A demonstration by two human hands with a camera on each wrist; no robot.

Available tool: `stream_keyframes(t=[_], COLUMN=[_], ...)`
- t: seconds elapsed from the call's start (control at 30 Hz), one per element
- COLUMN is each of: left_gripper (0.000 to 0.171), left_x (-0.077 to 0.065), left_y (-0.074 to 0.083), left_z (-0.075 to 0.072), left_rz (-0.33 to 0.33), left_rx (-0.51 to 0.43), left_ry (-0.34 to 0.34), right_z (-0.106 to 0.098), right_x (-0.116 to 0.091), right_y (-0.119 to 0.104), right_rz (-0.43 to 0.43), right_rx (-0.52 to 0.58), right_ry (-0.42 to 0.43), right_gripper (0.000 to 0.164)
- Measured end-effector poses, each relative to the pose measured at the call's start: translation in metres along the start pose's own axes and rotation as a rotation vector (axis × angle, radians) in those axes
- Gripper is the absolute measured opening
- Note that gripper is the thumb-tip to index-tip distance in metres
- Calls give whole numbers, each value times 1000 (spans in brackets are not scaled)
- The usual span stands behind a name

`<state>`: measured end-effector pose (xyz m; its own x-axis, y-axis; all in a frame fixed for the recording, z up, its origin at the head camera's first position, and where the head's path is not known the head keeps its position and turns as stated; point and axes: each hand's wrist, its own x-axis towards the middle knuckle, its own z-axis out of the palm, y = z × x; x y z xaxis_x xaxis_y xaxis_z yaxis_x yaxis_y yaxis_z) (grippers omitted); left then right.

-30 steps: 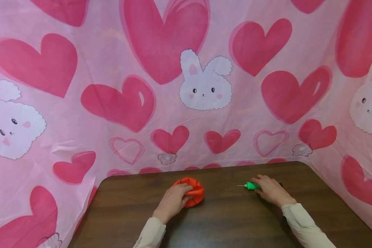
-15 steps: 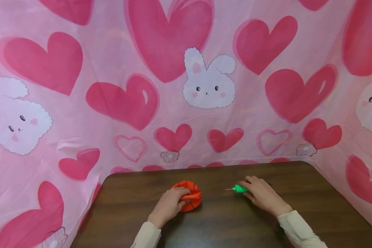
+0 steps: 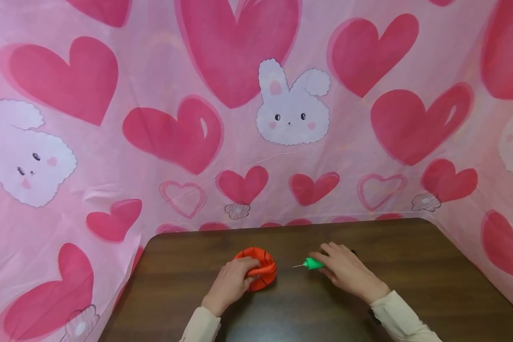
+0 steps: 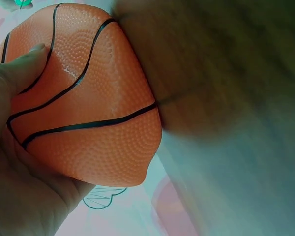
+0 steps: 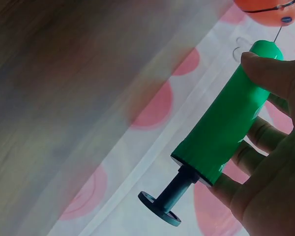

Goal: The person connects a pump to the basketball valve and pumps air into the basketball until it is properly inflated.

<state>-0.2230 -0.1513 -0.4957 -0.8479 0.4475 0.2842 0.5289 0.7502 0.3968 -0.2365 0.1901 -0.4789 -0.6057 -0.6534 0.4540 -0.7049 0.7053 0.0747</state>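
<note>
A dented, partly deflated orange toy basketball (image 3: pixel 270 274) with black lines is gripped by my left hand (image 3: pixel 228 287). In the left wrist view the thumb lies across the ball's (image 4: pixel 98 93) pebbled surface, the other fingers behind it. My right hand (image 3: pixel 350 271) holds a green ball pump (image 5: pixel 223 113) by its barrel, thumb on one side and fingers on the other. The pump's thin needle (image 3: pixel 298 266) points left toward the ball, with a gap between them. At the other end, the black plunger handle (image 5: pixel 160 209) sticks out a short way. A small dark valve spot (image 5: pixel 286 19) shows on the ball.
Both hands are over a dark brown wooden table (image 3: pixel 307 308) with rounded far corners. Pink cloth (image 3: pixel 239 156) printed with hearts and white rabbits hangs behind the table and along its sides.
My right hand has brought the pump leftward, so its needle is much closer to the ball. The left hand keeps its hold, the ball turned slightly. The head view has shifted a little.
</note>
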Motion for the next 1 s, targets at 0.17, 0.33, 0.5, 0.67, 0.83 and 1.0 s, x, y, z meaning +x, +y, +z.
stream_keyframes(t=[0.17,0.33,0.5,0.67,0.83,1.0], left_gripper=[28,32,33,31,30,30], left_x=[-4,-8,-10,-10,-11,-11], left_y=[4,10,13,12,12,11], left_z=[-2,-4,-5,-4,-3,-3], left_rz=[-20,-19,-17,-23,-41,-42], left_rx=[19,65,80,90,93,87], left_ry=[10,27,29,25,9,12], right_z=[5,9,13,16,20,23], right_x=[7,12,14,16,19,19], right_y=[-8,-17,-23,-27,-30,-31], right_rz=[-36,-43,-30,-15,-7,-16], right_rx=[8,19,40,55,34,15], right_ry=[22,20,-10,-47,-54,-22], right_gripper=[50,50,48,47,47,49])
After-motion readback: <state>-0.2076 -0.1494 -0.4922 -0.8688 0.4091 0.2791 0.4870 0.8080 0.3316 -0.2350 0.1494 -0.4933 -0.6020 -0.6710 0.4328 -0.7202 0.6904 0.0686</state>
